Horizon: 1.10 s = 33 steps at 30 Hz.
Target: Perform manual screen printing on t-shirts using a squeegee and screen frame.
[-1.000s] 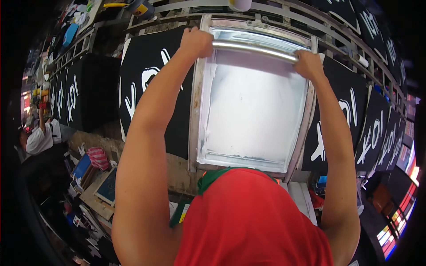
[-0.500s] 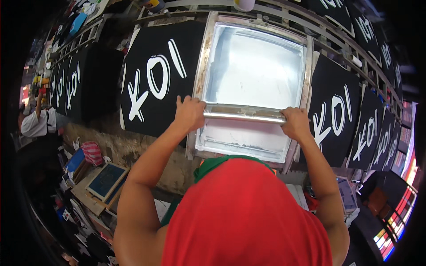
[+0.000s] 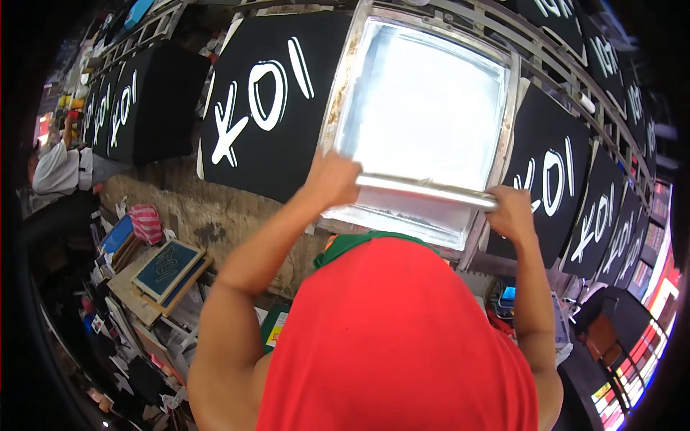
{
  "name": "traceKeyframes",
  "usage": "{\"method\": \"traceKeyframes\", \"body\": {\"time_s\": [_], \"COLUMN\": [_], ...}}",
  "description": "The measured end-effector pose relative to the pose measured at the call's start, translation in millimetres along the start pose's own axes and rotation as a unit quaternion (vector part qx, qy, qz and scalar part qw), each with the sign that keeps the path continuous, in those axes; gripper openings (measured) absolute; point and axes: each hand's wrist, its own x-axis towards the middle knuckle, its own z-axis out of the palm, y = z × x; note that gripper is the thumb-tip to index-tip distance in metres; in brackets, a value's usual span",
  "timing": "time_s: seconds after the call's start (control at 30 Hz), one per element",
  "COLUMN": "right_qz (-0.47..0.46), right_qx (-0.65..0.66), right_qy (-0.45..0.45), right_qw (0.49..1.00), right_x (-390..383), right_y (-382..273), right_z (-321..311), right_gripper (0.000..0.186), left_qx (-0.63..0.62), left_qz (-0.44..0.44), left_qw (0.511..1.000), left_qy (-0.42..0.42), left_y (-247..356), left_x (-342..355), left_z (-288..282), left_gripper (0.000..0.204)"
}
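A long metal-edged squeegee [image 3: 428, 189] lies crosswise over the near part of a screen-printing frame [image 3: 338, 100]. My left hand [image 3: 333, 179] is closed round its left end, by the frame's left rail. The other end is gripped by my right hand [image 3: 512, 210], next to the right rail. White ink coats the screen mesh [image 3: 435, 100], and a paler band shows on the near side of the squeegee. Whether its blade presses on the mesh is hidden. What lies under the frame cannot be seen.
Black fabric panels with white lettering flank the frame, one on the left [image 3: 280, 144] and several on the right [image 3: 553, 136]. Metal rails [image 3: 546, 68] run behind. Another person in a white top [image 3: 61, 170] stands far left. Below are a small dark screen [image 3: 167, 269] and a striped bag [image 3: 146, 224].
Both hands have drawn the squeegee a little nearer to me across the screen, and its right end sits lower. The whole view has also shifted slightly.
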Motion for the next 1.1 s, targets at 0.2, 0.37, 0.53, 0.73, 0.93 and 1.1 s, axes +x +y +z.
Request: {"method": "traceKeyframes", "body": {"time_s": [0.2, 0.37, 0.53, 0.73, 0.93, 1.1], "right_qz": [0.176, 0.177, 0.104, 0.062, -0.005, 0.020], "right_qx": [0.033, 0.005, -0.035, 0.008, 0.000, -0.028], "right_qy": [0.142, 0.199, 0.211, 0.178, 0.136, 0.105], "right_qw": [0.973, 0.964, 0.971, 0.982, 0.991, 0.994], "right_x": [-19.6, 38.1, 98.7, 135.6, 198.3, 267.1], "right_y": [-5.2, -11.9, -15.0, 21.1, 58.9, 81.4], "right_z": [-20.1, 14.8, 2.6, -25.9, -61.4, -89.9], "right_gripper": [0.038, 0.040, 0.039, 0.036, 0.038, 0.043], "left_qx": [0.152, 0.167, 0.144, 0.141, 0.035, 0.103], "left_qz": [0.156, 0.195, 0.120, 0.079, 0.007, -0.018], "left_qw": [0.969, 0.942, 0.926, 0.967, 0.988, 0.982], "left_qy": [0.117, 0.217, 0.327, 0.195, 0.148, 0.155], "left_y": [28.3, -12.8, -78.4, -55.7, -52.4, -47.5], "left_x": [172.5, 277.3, 260.3, 161.3, 169.7, 223.4], "left_z": [-100.7, -95.2, -63.3, -84.3, -120.8, -162.7], "left_gripper": [0.035, 0.042, 0.040, 0.032, 0.041, 0.047]}}
